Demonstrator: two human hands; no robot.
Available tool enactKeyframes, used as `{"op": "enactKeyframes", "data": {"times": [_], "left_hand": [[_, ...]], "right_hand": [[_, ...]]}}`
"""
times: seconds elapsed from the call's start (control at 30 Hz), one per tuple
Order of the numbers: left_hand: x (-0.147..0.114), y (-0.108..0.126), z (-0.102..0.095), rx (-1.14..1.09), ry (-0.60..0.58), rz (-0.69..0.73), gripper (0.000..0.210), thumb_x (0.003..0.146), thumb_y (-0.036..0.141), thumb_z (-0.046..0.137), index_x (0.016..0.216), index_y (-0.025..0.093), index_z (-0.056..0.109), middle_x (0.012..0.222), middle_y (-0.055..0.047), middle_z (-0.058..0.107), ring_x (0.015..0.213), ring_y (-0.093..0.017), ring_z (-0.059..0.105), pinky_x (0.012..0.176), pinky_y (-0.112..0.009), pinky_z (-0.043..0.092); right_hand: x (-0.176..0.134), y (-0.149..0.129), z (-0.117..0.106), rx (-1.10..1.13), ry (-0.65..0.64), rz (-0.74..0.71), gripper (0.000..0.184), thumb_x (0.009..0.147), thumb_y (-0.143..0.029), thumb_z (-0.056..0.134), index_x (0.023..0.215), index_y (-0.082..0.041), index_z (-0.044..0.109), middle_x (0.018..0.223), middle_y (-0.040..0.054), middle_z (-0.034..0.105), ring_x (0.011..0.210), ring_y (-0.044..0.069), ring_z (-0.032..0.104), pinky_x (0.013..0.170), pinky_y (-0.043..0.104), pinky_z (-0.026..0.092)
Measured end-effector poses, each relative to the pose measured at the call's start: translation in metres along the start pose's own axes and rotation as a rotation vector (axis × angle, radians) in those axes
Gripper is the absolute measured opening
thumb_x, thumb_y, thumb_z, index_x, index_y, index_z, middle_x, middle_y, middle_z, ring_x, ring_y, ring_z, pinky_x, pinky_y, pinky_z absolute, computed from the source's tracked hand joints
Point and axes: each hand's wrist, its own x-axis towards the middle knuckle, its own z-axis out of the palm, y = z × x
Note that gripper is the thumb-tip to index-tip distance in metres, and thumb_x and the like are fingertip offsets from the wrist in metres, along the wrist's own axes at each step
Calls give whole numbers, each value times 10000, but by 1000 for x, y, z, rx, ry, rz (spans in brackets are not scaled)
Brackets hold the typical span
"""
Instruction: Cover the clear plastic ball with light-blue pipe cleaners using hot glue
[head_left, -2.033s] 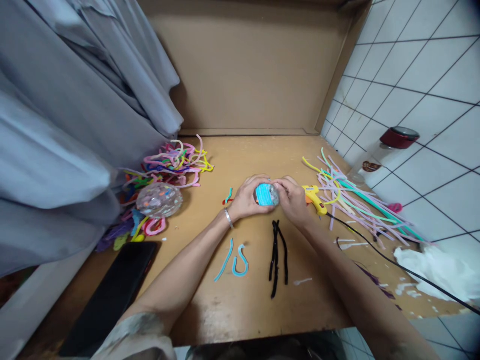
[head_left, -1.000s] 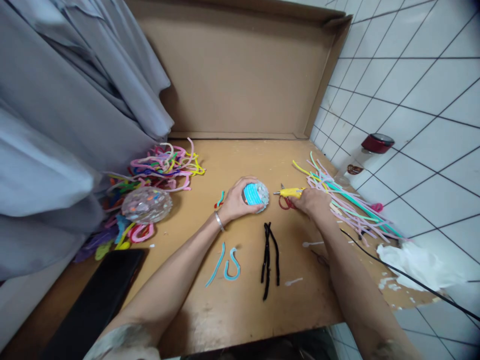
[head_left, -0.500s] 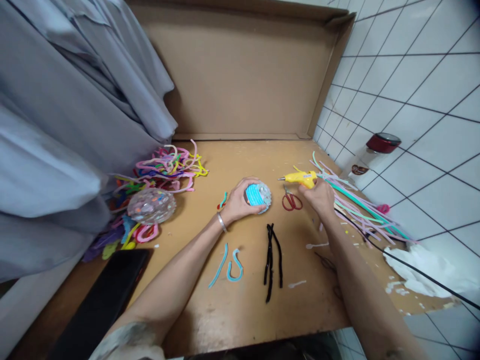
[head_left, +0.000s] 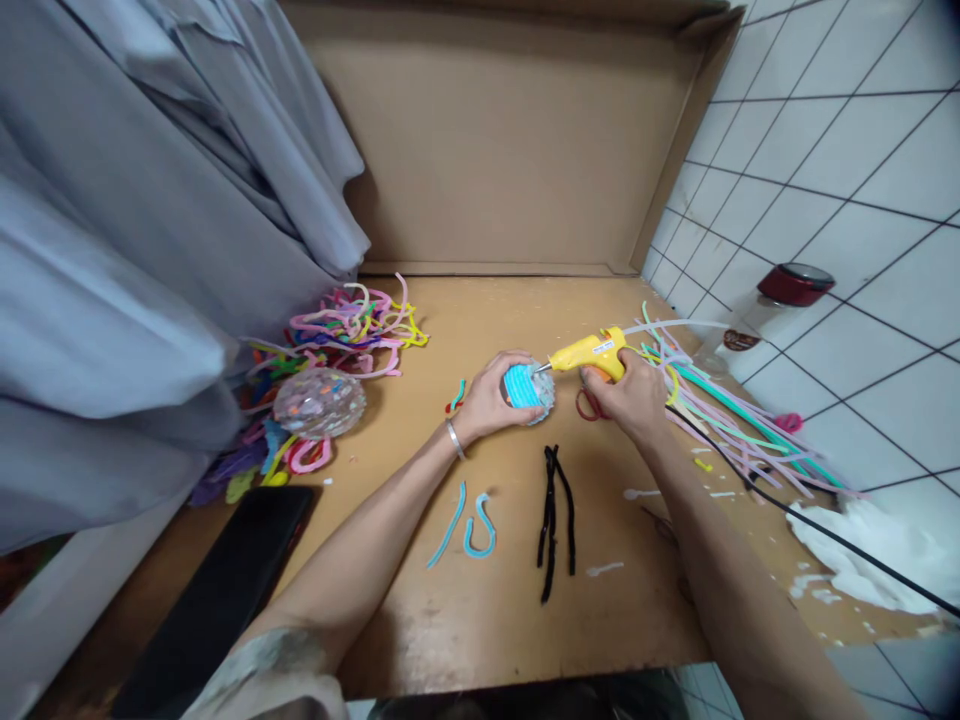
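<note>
Where my left hand (head_left: 491, 395) is: wrapped round the ball (head_left: 527, 390), thumb on the near side.
Ball: clear, with a blue band, held above or on the table (head_left: 465, 630); I cannot tell which.
Right hand (head_left: 632, 395): closed round the handle of the yellow glue gun (head_left: 589, 352), just right of the ball.
Nozzle (head_left: 544, 368): pointing left, its tip at the ball's blue band; whether they touch, I cannot tell.
Scissors (head_left: 589, 405): red-handled, right of the ball, partly hidden by my right hand.
Black strips (head_left: 551, 525): nearer me than the ball.
Blue strips (head_left: 492, 535): nearer me and left of the ball.
</note>
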Motion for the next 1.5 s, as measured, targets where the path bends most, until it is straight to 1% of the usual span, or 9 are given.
{"op": "enactKeyframes", "data": {"times": [0.17, 0.4, 0.57, 0.77, 1.0, 1.27, 1.5], "left_hand": [[0, 0, 0, 5, -1, -21, 647, 600, 282, 873, 1174, 221, 579, 1297, -112, 621, 1228, -293, 602, 1066, -472, 458], [0, 1, 0, -1, 0, -6, 641, 611, 298, 869, 1175, 214, 575, 1288, -112, 624, 1223, -287, 604, 1066, -463, 459], [0, 1, 0, 11, -9, -22, 650, 606, 300, 872, 1179, 220, 578, 1293, -114, 621, 1226, -294, 602, 1066, -466, 457], [0, 1, 0, 5, -9, -10, 638, 616, 295, 869, 1178, 218, 578, 1292, -114, 623, 1232, -293, 601, 1074, -476, 457], [-1, 1, 0, 0, 0, -2, 646, 610, 295, 872, 1179, 212, 579, 1285, -118, 626, 1224, -292, 607, 1069, -473, 464], [1, 3, -1, 8, -10, -24, 644, 605, 286, 873, 1175, 213, 582, 1289, -116, 626, 1227, -297, 606, 1076, -479, 459], [0, 1, 0, 6, -3, -17, 646, 608, 297, 873, 1178, 210, 580, 1298, -119, 624, 1229, -297, 603, 1075, -474, 457]], "right_hand": [[-2, -1, 3, 5, 25, -14, 371, 744, -552, 522, 820, -204, 625, 682, 64, 623, 627, 219, 527, 590, 314, 346], [-3, -3, 4, -9, 24, -10, 392, 750, -552, 527, 865, -194, 638, 729, 78, 646, 656, 228, 540, 605, 317, 354], [-3, -2, 6, 7, 49, -28, 393, 757, -548, 525, 871, -190, 640, 743, 84, 653, 664, 228, 540, 614, 319, 363], [-3, -1, 7, 23, 61, -51, 379, 760, -544, 527, 853, -192, 633, 742, 85, 648, 669, 229, 544, 607, 312, 361], [-3, -1, 6, 4, 45, -59, 352, 748, -528, 535, 827, -195, 616, 738, 85, 641, 670, 229, 548, 609, 316, 359], [-4, -3, 6, 21, 55, -52, 342, 756, -523, 535, 830, -198, 613, 759, 91, 655, 690, 237, 555, 610, 316, 365], [-2, -1, 8, 43, 70, -47, 347, 751, -536, 520, 809, -202, 594, 735, 75, 621, 662, 220, 522, 610, 311, 345]]}}
